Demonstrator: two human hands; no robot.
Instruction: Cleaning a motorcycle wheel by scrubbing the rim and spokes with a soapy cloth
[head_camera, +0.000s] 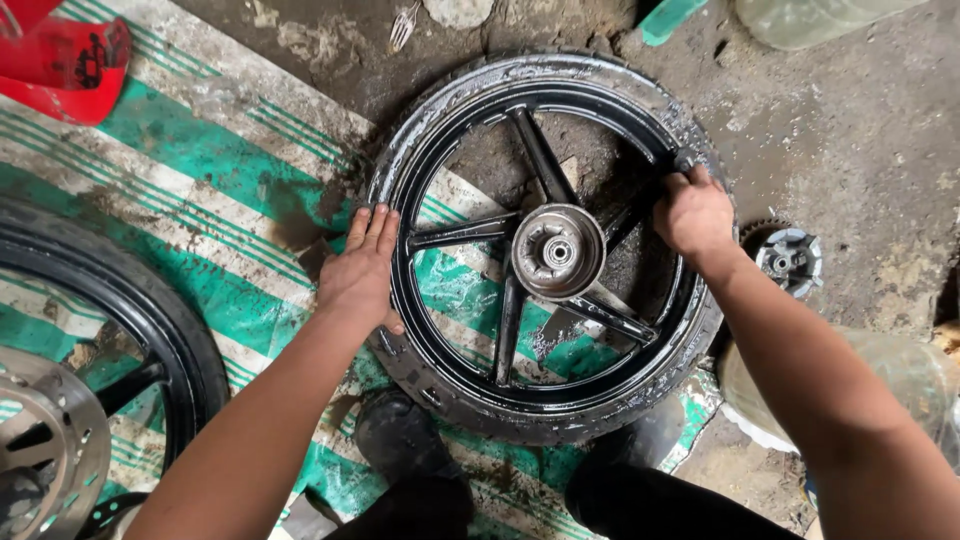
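Motorcycle wheel (545, 250) w/ tyre lies flat on striped mat (190, 190), feet bracing its near edge. L hand (358, 272) flat, fingers extended on tyre's left sidewall; R hand (693, 213) clenched round tyre lever (685, 160) at right rim. Best: keep L pressing down, lever in small bites.

Soft even daylight, faint shadows, sharp centre — slight edge distortion

Both forearms bare, no sleeves, watch or gloves visible. Left hand (360, 275) and right hand (692, 215) bare, grime-smeared. Dark trousers; black shoes (400, 435), dusty, at bottom edge of view.
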